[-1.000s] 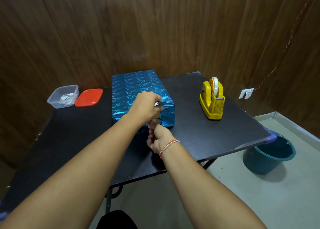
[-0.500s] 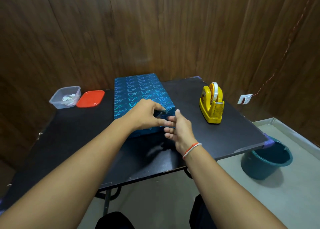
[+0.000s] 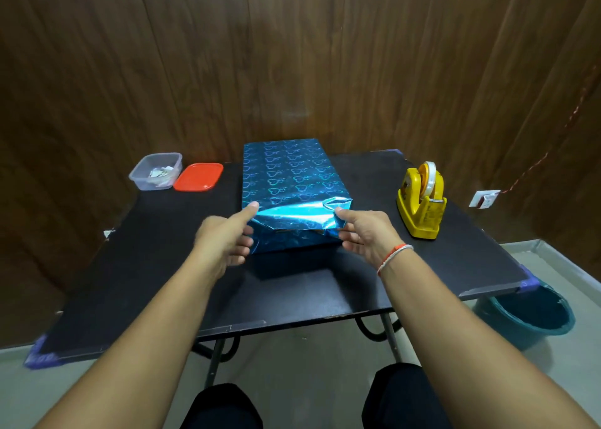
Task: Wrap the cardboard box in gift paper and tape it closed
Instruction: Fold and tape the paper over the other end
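- Your hands have spread apart to the wrapped box's (image 3: 289, 181) near corners.
- Left hand (image 3: 224, 243) and right hand (image 3: 367, 233): thumbs on top, fingers loosely curled against its near end.

A single head-worn view looks forward and down from the near side of the table (image 3: 156, 275), wide-angle, with straight edges bowing. It faces the far wood wall (image 3: 292, 54), close enough that both forearms fill the near frame. The floor (image 3: 536, 380) shows at right, the knees at the bottom edge.
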